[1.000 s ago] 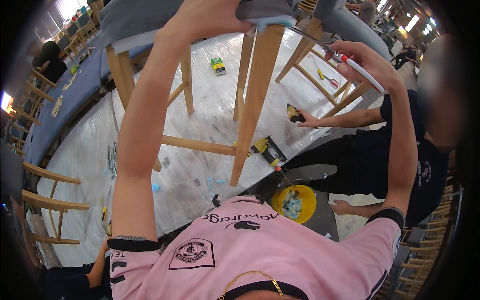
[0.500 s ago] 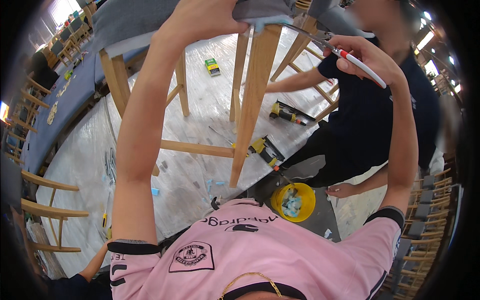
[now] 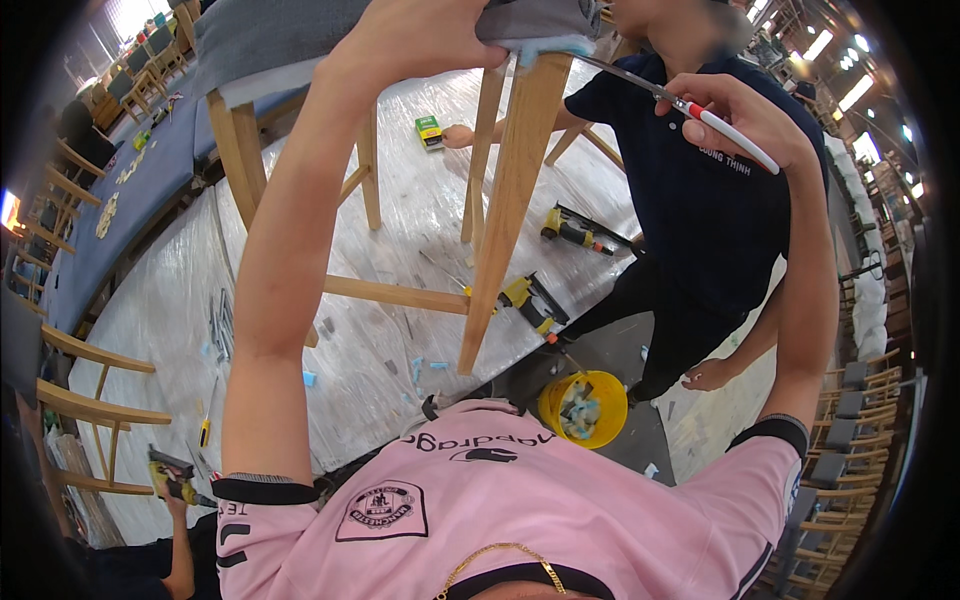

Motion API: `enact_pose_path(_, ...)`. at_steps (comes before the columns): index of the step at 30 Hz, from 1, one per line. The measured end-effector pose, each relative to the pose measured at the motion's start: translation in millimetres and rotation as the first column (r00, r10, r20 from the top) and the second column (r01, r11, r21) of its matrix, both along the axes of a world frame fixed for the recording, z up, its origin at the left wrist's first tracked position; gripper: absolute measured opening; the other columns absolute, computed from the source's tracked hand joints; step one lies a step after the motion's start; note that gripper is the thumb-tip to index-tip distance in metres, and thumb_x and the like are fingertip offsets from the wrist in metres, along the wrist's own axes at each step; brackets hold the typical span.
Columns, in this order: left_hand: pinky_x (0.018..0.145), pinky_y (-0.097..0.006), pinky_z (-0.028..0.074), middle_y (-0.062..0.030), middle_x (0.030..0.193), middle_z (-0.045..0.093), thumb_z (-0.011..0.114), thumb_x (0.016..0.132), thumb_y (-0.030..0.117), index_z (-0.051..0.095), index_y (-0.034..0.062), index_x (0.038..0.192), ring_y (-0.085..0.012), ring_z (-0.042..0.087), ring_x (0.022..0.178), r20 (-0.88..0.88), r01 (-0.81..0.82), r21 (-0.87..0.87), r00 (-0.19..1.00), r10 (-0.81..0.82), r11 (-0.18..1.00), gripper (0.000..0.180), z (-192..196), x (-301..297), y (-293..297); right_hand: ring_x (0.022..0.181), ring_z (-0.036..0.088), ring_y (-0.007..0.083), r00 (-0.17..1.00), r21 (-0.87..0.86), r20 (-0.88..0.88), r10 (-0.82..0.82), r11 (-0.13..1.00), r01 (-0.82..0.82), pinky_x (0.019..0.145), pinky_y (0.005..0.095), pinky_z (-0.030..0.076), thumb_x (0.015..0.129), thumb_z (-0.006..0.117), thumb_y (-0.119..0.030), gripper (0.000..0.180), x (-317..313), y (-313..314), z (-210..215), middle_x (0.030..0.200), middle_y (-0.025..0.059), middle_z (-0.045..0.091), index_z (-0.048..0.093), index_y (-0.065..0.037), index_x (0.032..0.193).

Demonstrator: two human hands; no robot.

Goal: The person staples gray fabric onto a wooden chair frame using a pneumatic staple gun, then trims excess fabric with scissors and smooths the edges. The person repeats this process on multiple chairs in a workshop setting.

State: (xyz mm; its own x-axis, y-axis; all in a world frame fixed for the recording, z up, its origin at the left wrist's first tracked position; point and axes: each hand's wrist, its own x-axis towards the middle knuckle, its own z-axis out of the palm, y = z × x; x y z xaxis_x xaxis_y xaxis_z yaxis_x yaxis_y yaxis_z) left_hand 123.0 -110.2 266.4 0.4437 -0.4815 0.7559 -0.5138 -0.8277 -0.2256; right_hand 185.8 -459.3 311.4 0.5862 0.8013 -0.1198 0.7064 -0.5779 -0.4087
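Observation:
A wooden chair [image 3: 512,200] with a grey upholstered seat [image 3: 270,42] stands before me. My left hand [image 3: 425,38] grips the seat's front edge, thumb low against the white-blue padding and fingers partly cut off by the picture's top. Light blue foam [image 3: 548,48] pokes out under the grey cover at the corner above the front leg. In my right hand [image 3: 745,112] is a pair of scissors [image 3: 738,142] with red and white handles. Its long blades point left, their tips close to that foam corner; whether they touch it I cannot tell.
A plastic-wrapped table [image 3: 390,270] carries two yellow-black staple guns [image 3: 530,300], a green-yellow box [image 3: 429,132] and foam scraps. A yellow bucket [image 3: 612,410] of scraps sits on the floor. One co-worker [image 3: 720,200] stands at right; another's hand [image 3: 175,495] holds a staple gun lower left.
The right-hand co-worker has shifted and now reaches to the green-yellow box. At lower left a co-worker's staple gun has come into view. My hands and the scissors have barely moved.

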Motion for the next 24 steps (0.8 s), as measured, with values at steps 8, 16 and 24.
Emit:
enact_pose_path(8, 0.115, -0.05, 0.031, -0.0188, 0.14, 0.049, 0.084, 0.068, 0.03, 0.051, 0.015, 0.147, -0.0376, 0.043, 0.134, -0.002, -0.006, 0.004, 1.0, 0.006, 1.0, 0.087, 1, 1, 1, 0.056, 0.039, 0.0028, 1.0, 0.011, 0.02, 0.008, 1.0, -0.008, 0.052, 0.022, 0.03, 0.091, 0.067, -0.066, 0.068, 2, 4, 4, 0.072, -0.0049, 0.044, 0.064, -0.002, 0.114)
enact_pose_path(16, 0.115, -0.05, 0.03, -0.0191, 0.141, 0.049, 0.084, 0.069, 0.031, 0.05, 0.0158, 0.147, -0.0375, 0.043, 0.134, 0.001, -0.007, 0.003, 1.0, 0.007, 1.0, 0.086, 1, 1, 0, 0.057, 0.038, 0.0025, 0.999, -0.028, 0.001, 0.043, 0.999, -0.043, 0.052, 0.0222, 0.03, 0.092, 0.067, -0.064, 0.067, 9, -1, 5, 0.074, -0.0047, 0.045, 0.064, -0.001, 0.115)
enact_pose_path(24, 0.115, -0.05, 0.03, -0.0191, 0.141, 0.049, 0.084, 0.07, 0.031, 0.05, 0.0156, 0.147, -0.0376, 0.042, 0.135, -0.011, -0.031, 0.007, 0.999, 0.031, 0.999, 0.086, 3, 0, 1, 0.059, 0.041, 0.0036, 1.0, -0.034, 0.0, 0.028, 0.999, -0.028, 0.053, 0.0226, 0.032, 0.091, 0.067, -0.069, 0.073, 3, 11, 13, 0.076, -0.0032, 0.05, 0.064, 0.0, 0.116)
